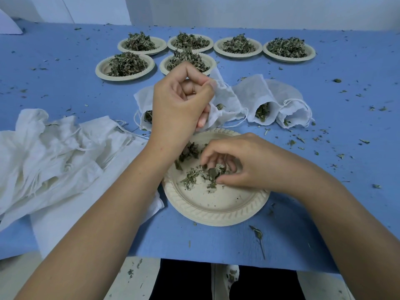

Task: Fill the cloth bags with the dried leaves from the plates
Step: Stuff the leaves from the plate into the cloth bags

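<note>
the right hand [233, 163] curls its fingers over a loose clump of dried leaves [194, 176] on the near plate [216, 215], thumb tucked beneath, gathering a pinch. just beyond it and a little to its left, the left hand [179, 98] hangs above the plate's far rim, thumb and fingers pinching the cloth bag [225, 100], which drapes down from that grip toward the plate. so the bag lies forward and up from the loaded hand, close by; how wide its mouth gapes i cannot tell. past both hands lie filled bags [262, 100] and full plates [127, 63].
</note>
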### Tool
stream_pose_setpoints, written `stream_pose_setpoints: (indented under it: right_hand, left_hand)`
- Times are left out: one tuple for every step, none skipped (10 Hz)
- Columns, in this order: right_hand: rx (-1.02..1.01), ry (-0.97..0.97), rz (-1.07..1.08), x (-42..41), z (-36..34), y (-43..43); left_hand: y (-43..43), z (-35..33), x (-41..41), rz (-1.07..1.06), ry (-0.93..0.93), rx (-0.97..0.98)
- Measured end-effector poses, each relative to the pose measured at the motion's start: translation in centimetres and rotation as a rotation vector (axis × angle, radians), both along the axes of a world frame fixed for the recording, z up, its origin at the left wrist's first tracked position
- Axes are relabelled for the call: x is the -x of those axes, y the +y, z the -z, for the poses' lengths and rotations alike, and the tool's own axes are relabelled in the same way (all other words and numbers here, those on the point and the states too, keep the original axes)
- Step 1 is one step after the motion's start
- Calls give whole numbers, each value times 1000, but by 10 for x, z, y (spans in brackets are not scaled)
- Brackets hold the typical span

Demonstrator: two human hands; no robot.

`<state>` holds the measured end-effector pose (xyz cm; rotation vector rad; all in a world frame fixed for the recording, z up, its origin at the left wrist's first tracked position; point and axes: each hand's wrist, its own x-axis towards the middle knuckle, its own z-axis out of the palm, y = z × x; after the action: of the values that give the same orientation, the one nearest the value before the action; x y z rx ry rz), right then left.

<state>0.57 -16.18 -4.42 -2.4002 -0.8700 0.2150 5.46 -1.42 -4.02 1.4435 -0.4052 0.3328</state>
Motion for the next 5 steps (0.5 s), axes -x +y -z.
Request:
stream_pose_setpoints:
  right_hand:
    - [6, 43, -29, -1, 1, -1]
    - [-26, 140, -25, 0, -1, -6]
    - [-32, 109, -59, 0, -1, -4]
    - [-57, 29, -64, 0, 1, -1]
    - [-229, 58, -15, 2, -2, -4]
  left_hand:
    - [1, 0, 1, -3, 5, 1]
    - [1, -1, 1, -6, 4, 0]
    - [0, -1, 1, -8, 8, -4]
    - [0, -1, 1, -6, 3, -6]
    - [0, -1, 1, -5, 2, -10]
